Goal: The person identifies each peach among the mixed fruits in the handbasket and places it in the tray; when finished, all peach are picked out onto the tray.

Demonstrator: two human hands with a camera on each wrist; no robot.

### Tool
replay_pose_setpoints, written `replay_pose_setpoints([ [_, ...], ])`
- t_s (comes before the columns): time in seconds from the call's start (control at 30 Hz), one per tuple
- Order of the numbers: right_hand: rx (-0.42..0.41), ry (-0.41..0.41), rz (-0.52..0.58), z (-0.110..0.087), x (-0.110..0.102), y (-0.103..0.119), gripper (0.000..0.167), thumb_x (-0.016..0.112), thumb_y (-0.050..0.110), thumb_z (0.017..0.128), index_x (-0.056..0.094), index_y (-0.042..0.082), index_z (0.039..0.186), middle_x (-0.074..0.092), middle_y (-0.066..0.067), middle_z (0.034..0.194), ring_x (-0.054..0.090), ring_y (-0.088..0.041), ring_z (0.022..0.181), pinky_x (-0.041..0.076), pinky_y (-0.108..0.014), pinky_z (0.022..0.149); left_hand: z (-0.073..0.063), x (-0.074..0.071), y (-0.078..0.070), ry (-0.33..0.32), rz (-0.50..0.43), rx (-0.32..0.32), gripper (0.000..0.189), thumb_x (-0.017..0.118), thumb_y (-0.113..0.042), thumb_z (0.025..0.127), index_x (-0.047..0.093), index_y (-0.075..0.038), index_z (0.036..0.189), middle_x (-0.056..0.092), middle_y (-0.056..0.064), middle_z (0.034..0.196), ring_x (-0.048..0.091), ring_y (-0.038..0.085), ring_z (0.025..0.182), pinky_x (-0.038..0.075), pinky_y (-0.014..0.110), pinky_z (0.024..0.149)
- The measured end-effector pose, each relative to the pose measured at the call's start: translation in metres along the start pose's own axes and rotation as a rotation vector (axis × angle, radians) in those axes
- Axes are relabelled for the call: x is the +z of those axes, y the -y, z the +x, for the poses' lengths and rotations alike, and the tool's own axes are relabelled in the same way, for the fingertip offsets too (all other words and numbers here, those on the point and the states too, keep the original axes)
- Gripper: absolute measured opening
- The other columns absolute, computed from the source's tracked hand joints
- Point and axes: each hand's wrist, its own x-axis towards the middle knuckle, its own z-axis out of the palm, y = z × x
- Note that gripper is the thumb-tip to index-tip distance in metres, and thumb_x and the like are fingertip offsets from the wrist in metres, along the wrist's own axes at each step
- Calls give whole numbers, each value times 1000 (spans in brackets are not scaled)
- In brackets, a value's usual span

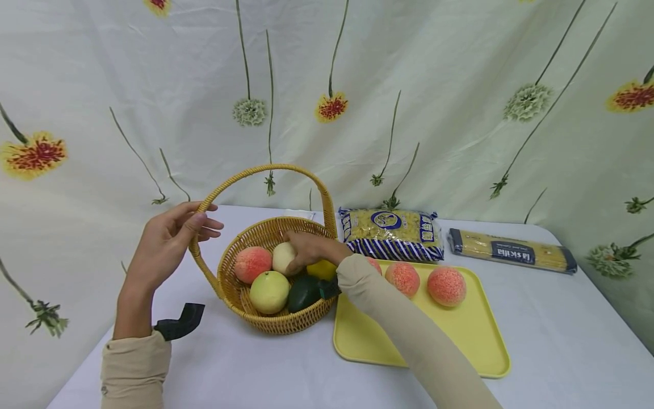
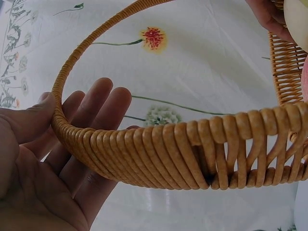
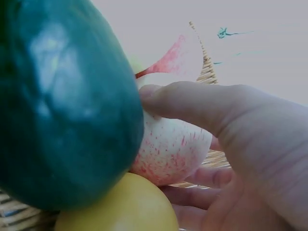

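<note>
A pale, red-flecked fruit is held by the right hand inside a wicker basket, toward the rear, between a pink peach on the left and a yellow fruit on the right. The thumb is laid along its near side and the fingers are curved about the far side, the hand being opened only to the fruit's width; with the fingertips partly hidden, firmness of hold cannot be told. No long axis is shown by the fruit, which appears roughly round. By the left hand, well apart from it, the basket's handle is held at its left side between thumb and loosely extended fingers. A yellow tray is set right of the basket, crossed by the right forearm.
</note>
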Motion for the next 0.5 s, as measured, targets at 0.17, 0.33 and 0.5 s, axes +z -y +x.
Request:
replay_pose_setpoints([
  [0.17,-5,-6,6,0,0,-2,64,77,22,78,45,5,130,58,-12,112,56,-18,91,49,-24,74,0,0,0,1,-1,-1,29,49,-16,101,57,-2,125,70,-9,94,68,3,82,55,15,71],
  [0.33,-23,-26,-42,-1,-1,-2,61,74,25,79,47,8,131,61,-10,109,58,-18,89,49,-24,73,0,0,0,0,0,-3,29,49,-16,101,57,-2,125,70,-9,94,68,2,82,54,15,71],
  [0.5,-15,-70,-71,-2,-2,-1,67,70,28,81,44,11,141,57,-13,119,53,-23,102,48,-27,77,0,0,0,0,3,-10,30,49,-17,101,57,-2,125,70,-10,94,68,2,82,54,14,71],
])
